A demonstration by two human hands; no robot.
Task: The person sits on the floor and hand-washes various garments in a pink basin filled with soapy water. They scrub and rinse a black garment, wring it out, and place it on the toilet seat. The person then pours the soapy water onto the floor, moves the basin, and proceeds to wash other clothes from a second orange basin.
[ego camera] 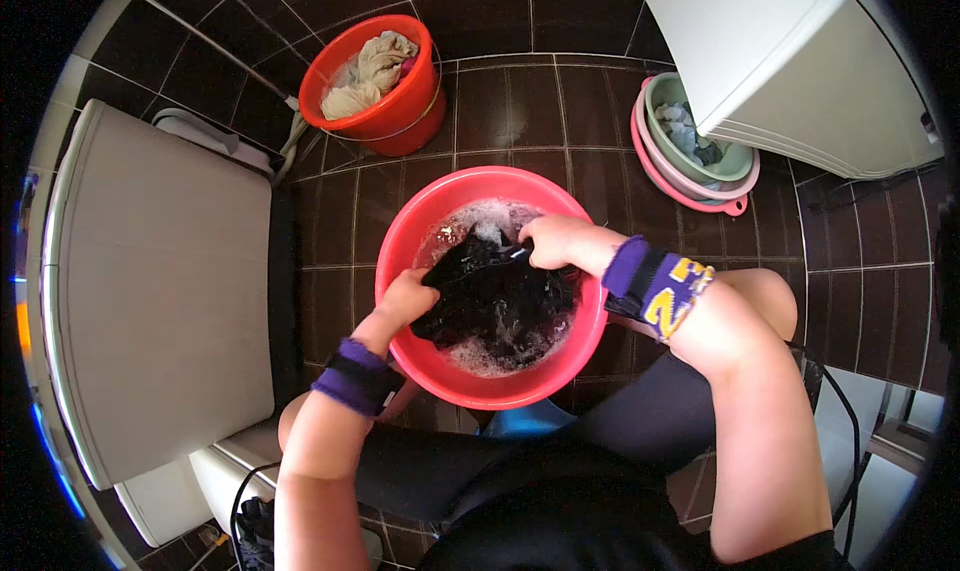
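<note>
A pink plastic basin stands before me, holding soapy water and a soaked black cloth garment. My left hand grips the garment's edge at the basin's left side. At the upper right of the basin, my right hand pinches another part of the garment, beside a small white spot that looks like a tag. White suds float along the far and near edges of the water. Both forearms wear purple bands with black straps. The fingertips of both hands are partly hidden by the cloth.
A red bucket with beige wet cloth stands at the far left. Nested green and pink basins holding cloth sit at the far right, by a white cabinet. A large white appliance or cabinet flanks my left. A blue object shows below the basin.
</note>
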